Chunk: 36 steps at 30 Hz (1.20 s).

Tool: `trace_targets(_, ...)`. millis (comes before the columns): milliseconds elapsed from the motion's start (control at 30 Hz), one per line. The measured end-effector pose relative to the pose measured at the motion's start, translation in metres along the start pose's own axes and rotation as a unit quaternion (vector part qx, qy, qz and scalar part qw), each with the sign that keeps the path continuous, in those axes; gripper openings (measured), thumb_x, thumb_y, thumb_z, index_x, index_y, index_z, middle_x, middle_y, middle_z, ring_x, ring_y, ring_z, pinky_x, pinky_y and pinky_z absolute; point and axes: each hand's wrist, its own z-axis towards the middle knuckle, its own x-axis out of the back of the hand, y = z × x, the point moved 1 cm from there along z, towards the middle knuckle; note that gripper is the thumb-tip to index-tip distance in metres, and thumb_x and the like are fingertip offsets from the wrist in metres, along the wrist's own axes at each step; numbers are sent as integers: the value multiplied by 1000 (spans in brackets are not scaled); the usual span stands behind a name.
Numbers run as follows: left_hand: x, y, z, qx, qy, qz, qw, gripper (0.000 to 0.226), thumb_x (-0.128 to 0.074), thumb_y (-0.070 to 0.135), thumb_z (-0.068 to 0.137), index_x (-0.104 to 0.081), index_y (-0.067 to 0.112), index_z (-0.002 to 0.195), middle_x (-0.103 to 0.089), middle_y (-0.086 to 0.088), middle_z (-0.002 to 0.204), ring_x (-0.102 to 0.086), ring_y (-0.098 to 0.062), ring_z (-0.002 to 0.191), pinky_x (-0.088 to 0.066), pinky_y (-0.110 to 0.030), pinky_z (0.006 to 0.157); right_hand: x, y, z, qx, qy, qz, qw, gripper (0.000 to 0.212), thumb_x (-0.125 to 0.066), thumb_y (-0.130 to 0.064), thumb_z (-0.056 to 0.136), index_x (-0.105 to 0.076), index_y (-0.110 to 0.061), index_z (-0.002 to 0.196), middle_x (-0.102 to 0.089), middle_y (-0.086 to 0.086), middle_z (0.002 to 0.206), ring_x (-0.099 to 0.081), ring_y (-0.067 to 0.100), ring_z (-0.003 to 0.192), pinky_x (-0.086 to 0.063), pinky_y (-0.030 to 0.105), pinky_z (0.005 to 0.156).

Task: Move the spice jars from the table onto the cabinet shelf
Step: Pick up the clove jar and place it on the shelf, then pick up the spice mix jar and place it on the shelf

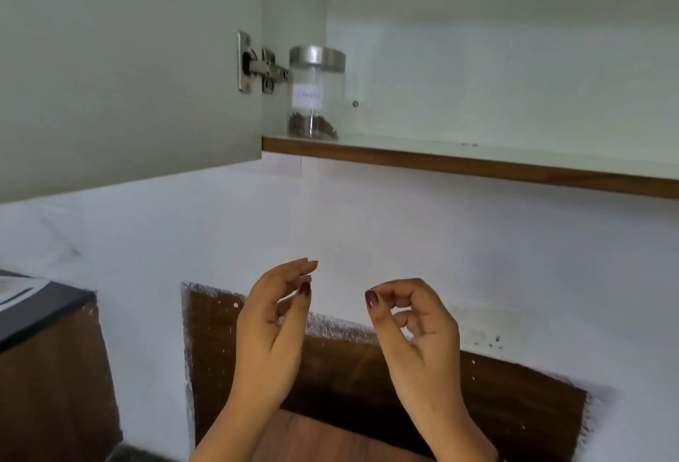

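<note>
Steel-lidded glass spice jar (316, 94) upright on shelf (477, 164)

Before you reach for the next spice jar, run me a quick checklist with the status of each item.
1. Pale green cabinet door open, out of the way: ok.
2. Clear glass jar with a steel lid upright at the shelf's left end: ok.
3. Free room on the white shelf with a wooden front edge, right of that jar: ok.
4. Left hand holding nothing: ok.
5. Right hand holding nothing: ok.
6. More jars left to fetch: cannot tell, none in view.
</note>
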Motion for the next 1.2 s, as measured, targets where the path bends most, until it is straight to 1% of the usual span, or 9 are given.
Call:
trace_targets(67,-2,-3,-16,9,-4,-23,1000,28,-56,20,96,-71,34,114,-69,12,120,-65,-14,116,-51,-27,93,11,0,-16,-10,-2,17,1000,4,-72,-30,88,-69,-27,89,-69,-10,87,-69,10,78,-54,15,61)
trace_targets(167,-5,-7,-36,12,-15,-24,1000,27,-56,2,98,-71,19,114,-71,9,113,-65,-9,112,-51,-17,92,25,0,-33,-28,-11,46,998,11,-70,-33,84,-71,-25,91,-71,-3,89,-70,17,81,-58,24,67)
trace_targets(233,-7,-9,-48,23,-20,-34,999,26,-55,2,97,-70,15,113,-72,7,111,-66,-8,110,-51,-15,91,33,1,-43,-37,-19,65,997,11,-68,-32,84,-71,-25,92,-71,1,89,-69,20,83,-58,26,71)
trace_targets(400,-8,-21,-74,51,-46,-36,997,24,-53,1,99,-69,10,113,-71,0,110,-66,-13,109,-52,-21,92,47,12,-69,-67,-35,58,995,13,-64,-26,86,-69,-21,97,-71,0,91,-69,19,84,-56,27,73)
trace_targets(667,-4,-44,-112,119,-62,-17,991,21,-52,15,100,-70,19,111,-72,1,111,-67,-17,110,-54,-32,93,53,33,-103,-131,-51,43,989,11,-63,-24,89,-69,-18,96,-70,0,88,-68,15,81,-55,25,68)
trace_targets(800,-1,-52,-126,139,-69,-1,988,22,-50,8,102,-70,9,111,-72,-2,108,-67,-14,107,-56,-29,92,47,39,-114,-144,-67,35,987,13,-63,-22,91,-69,-12,96,-70,3,87,-69,16,81,-54,22,69)
trace_targets(933,3,-66,-141,151,-79,26,985,23,-49,11,103,-70,10,113,-72,1,107,-68,-14,104,-57,-29,88,41,50,-127,-157,-80,31,984,13,-63,-13,92,-69,-4,96,-70,7,86,-69,17,82,-54,22,70)
trace_targets(1067,8,-92,-156,158,-86,50,982,23,-49,12,103,-69,10,112,-70,0,107,-67,-18,105,-58,-36,89,33,69,-144,-174,-85,20,981,23,-62,-23,92,-69,-2,96,-70,8,85,-69,18,80,-55,24,70)
trace_targets(1200,13,-125,-177,200,-90,84,972,20,-51,7,101,-68,9,111,-70,3,110,-67,-8,105,-58,-33,90,28,91,-169,-211,-95,-9,973,26,-62,-32,89,-69,-8,96,-71,2,86,-69,18,82,-56,24,70)
